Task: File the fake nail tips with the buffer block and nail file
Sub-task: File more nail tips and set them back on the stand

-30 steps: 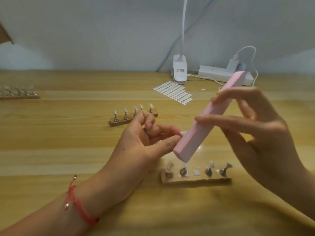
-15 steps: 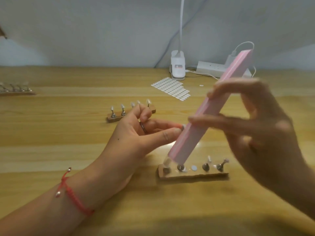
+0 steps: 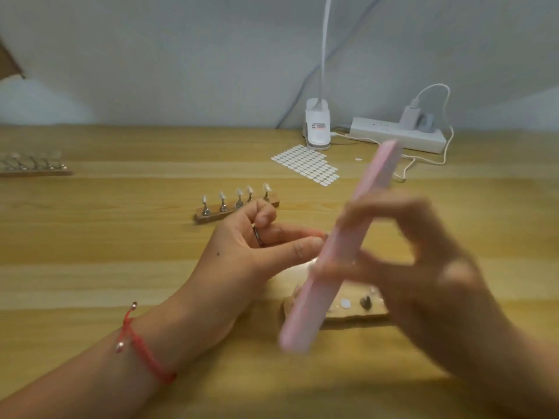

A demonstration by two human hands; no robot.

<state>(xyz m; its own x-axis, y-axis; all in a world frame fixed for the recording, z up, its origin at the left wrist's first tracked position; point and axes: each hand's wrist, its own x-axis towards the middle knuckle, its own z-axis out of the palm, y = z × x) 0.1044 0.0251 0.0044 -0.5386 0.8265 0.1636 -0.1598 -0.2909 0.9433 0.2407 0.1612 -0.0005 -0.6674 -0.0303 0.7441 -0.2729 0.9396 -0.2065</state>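
My right hand (image 3: 423, 267) grips a long pink buffer block (image 3: 341, 246) around its middle; the block is steeply tilted and blurred, its lower end low over the table. My left hand (image 3: 260, 252) pinches a small nail tip between thumb and forefinger, pressed against the block's side; the tip itself is hidden. Under the block lies a wooden holder (image 3: 357, 314) with metal pegs, partly covered by the block and my right hand. Another wooden holder (image 3: 236, 211) with several nail tips on pegs stands behind my left hand.
A third holder (image 3: 33, 167) sits at the far left. At the back lie a sheet of white adhesive dots (image 3: 305, 163), a clip lamp base (image 3: 316, 125) and a white power strip (image 3: 396, 137) with a charger and cable.
The buffer block has slid down and toward me along the pinched tip, its lower end now past the near holder. My left hand has stayed in place.
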